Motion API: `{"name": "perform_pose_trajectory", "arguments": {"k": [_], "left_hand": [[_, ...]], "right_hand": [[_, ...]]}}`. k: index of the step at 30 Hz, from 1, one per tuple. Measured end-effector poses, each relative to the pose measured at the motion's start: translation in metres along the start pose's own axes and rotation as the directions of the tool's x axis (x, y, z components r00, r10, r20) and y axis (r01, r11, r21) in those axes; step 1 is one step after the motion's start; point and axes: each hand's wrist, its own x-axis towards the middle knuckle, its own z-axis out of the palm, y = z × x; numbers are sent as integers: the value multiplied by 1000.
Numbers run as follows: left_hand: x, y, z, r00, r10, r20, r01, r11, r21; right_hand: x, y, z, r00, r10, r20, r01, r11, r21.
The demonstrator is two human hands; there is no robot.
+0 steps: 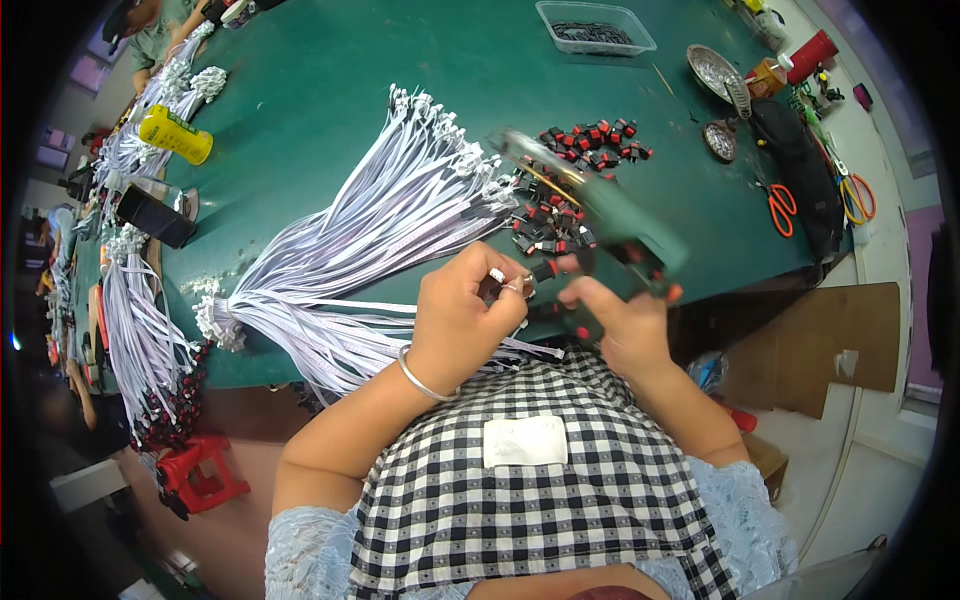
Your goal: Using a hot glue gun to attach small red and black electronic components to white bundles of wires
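My left hand, with a bangle at the wrist, pinches a white cable end by its small connector. Against those fingertips is a small black-and-red switch. Close on the right, my right hand is curled, thumb and forefinger pointing toward the switch. A long green tool, smeared by motion, slants up and left from this hand and seems held in it; its kind is unclear. Bundled white flat cables fan across the table beside my left hand. A pile of black-and-red switches lies beyond my hands, partly behind the tool.
On the green table are a yellow bottle, a dark phone and a clear tub of small dark parts. Orange-handled scissors and metal dishes lie right. More cables and a person are at left.
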Motion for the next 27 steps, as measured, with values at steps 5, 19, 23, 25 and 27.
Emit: {"name": "perform_pose_trajectory", "arguments": {"k": [5,19,23,25,27], "left_hand": [[-2,7,-2,995,77,61,-88,979,186],[-3,0,-12,990,-56,129,58,998,-13],[-3,-3,-9,994,-48,97,52,998,-47],[-4,-8,-8,999,31,40,-30,999,-22],[-4,-6,-6,999,49,13,-49,999,-17]], "right_hand": [[8,-1,15,992,124,33,-128,969,209],[4,8,18,998,61,-12,-58,986,154],[5,5,16,999,43,15,-44,998,45],[4,6,18,1000,13,7,-13,999,35],[2,7,18,1000,27,-6,-27,997,66]]}}
